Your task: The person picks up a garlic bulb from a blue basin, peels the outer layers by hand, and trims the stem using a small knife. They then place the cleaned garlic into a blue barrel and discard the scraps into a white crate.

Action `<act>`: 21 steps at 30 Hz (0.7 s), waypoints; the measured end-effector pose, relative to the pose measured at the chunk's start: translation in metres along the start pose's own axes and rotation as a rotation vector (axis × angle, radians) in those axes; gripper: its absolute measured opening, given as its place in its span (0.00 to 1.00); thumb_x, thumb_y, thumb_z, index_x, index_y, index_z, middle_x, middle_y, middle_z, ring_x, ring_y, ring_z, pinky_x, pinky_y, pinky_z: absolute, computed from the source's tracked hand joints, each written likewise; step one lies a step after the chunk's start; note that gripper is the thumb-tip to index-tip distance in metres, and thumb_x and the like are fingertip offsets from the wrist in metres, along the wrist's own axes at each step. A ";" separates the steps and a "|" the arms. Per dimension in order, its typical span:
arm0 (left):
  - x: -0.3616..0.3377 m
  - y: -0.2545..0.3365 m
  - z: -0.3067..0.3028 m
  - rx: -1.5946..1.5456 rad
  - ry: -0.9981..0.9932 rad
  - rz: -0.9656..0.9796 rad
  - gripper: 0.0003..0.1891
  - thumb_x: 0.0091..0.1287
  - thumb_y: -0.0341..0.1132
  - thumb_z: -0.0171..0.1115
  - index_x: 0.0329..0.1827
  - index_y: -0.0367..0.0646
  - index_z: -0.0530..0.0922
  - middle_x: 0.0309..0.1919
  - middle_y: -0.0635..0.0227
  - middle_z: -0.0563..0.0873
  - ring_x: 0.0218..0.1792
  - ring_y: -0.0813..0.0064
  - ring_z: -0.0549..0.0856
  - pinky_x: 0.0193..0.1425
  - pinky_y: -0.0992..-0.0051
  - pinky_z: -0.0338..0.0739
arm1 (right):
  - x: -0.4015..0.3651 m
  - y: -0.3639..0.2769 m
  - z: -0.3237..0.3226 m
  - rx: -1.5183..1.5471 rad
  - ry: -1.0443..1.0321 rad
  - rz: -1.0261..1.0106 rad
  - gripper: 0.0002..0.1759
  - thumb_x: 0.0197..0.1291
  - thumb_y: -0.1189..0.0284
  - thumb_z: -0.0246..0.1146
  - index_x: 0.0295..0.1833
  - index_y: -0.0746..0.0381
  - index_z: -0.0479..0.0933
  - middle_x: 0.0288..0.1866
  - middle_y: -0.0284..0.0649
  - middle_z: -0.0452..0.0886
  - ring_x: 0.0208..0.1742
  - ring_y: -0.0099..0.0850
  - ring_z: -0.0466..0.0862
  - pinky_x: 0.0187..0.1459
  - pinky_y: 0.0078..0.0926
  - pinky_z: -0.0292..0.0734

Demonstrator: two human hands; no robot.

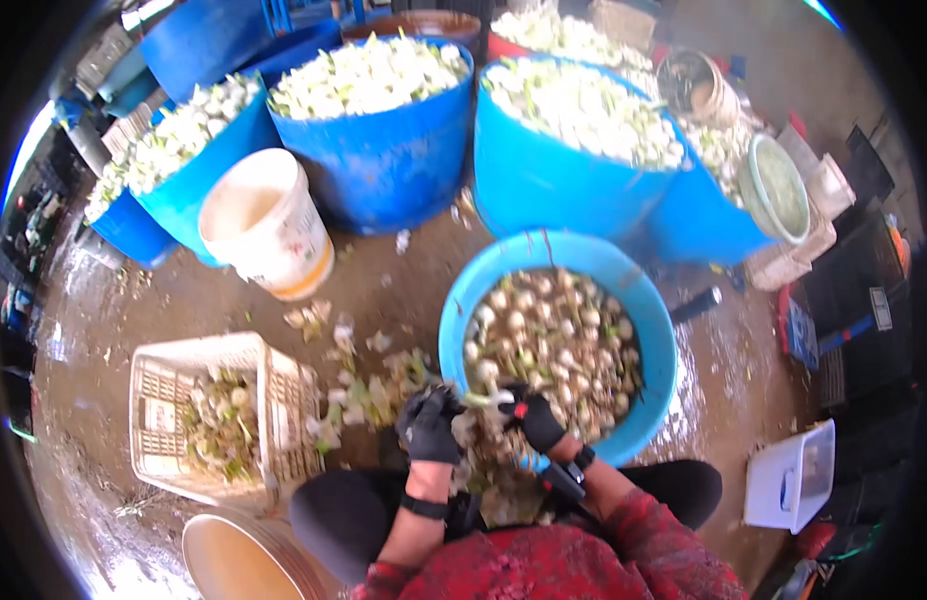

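Observation:
My left hand [431,424], in a black glove, is closed at the near left edge of the light blue tub [656,352]; what it grips is too small to make out. My right hand [532,418], gloved in black too, is closed on a pale bulb with a green-white stem [490,398], just over the tub's rim. Brownish-white bulbs with roots [559,335] fill much of the tub. Loose peelings [369,400] lie on the wet floor left of my hands, and more hang below them.
A cream crate [199,352] holding trimmings stands at left, above an empty-looking bucket [239,560]. Beyond the tub are a white bucket [274,225] and large blue vats [379,165] heaped with white bulbs. A white bin [789,477] sits at right.

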State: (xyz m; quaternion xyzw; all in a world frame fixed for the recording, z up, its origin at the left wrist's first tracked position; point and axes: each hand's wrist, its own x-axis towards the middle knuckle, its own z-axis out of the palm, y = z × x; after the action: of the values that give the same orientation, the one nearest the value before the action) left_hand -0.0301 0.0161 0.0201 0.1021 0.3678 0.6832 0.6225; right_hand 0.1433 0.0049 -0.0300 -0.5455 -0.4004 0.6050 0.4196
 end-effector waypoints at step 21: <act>0.006 -0.042 -0.024 0.994 -0.372 0.125 0.11 0.54 0.36 0.62 0.18 0.39 0.76 0.12 0.66 0.75 0.17 0.80 0.76 0.21 0.75 0.68 | 0.129 -0.081 0.005 0.064 0.094 -0.091 0.13 0.51 0.69 0.63 0.20 0.66 0.73 0.14 0.35 0.74 0.13 0.23 0.72 0.15 0.22 0.65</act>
State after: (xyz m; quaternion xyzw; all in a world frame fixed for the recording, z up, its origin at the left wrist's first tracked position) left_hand -0.0130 0.0103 -0.0252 0.5258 0.5239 0.4327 0.5117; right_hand 0.1374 0.1534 0.0046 -0.5408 -0.3850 0.5716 0.4822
